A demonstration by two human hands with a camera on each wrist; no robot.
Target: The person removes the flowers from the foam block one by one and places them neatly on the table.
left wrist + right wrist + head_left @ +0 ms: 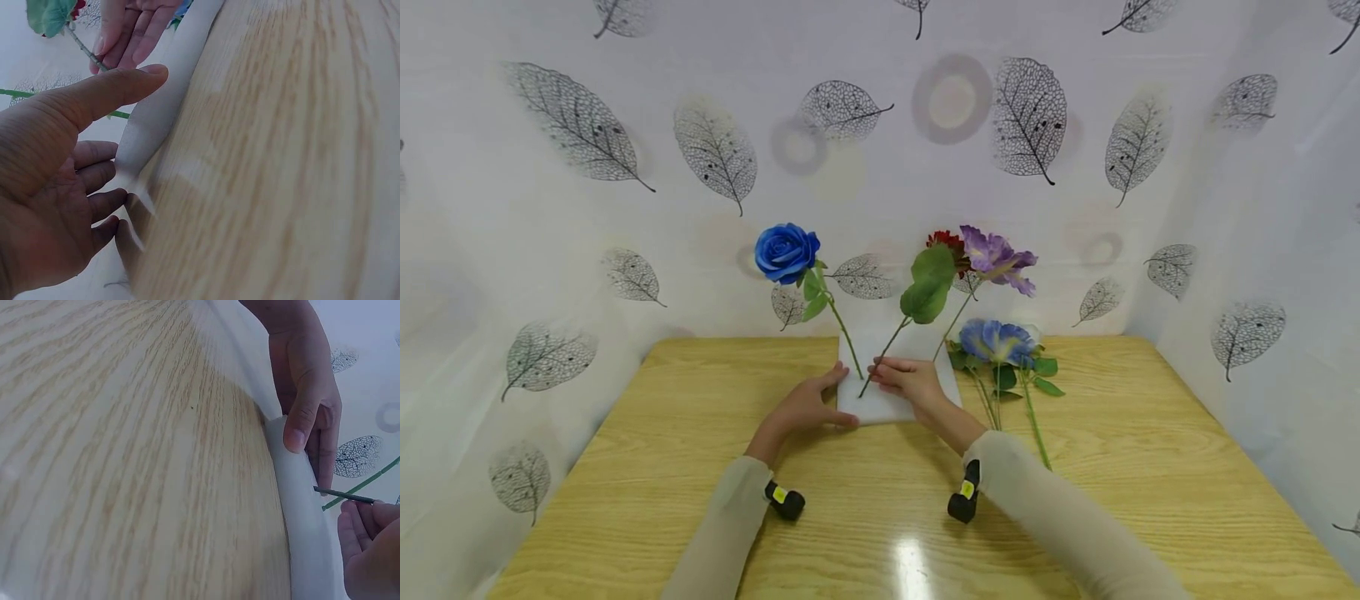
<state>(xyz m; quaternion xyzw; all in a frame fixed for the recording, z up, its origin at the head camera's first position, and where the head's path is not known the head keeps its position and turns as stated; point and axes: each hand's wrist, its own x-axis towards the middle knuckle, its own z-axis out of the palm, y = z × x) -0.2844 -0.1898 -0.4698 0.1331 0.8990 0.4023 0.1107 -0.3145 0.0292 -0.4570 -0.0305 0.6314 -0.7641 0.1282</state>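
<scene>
A white foam block point(887, 407) lies at the back middle of the table. My left hand point(805, 407) rests against its left side, thumb at the front corner and fingers spread along the edge. With my right hand point(916, 382) I pinch the stem of a red artificial flower point(946, 243) with broad green leaves point(929, 283); the stem's lower end is at the block's top, and I cannot tell whether it has gone in. A blue rose point(786, 253) stands in the block, leaning left. A purple flower point(997, 258) rises behind my right hand, its stem foot hidden.
Several loose flowers, among them a blue-violet one point(997, 342) with green leaves, lie on the wooden table point(700, 400) right of the block. A white curtain with leaf prints point(1030, 117) hangs behind and at both sides.
</scene>
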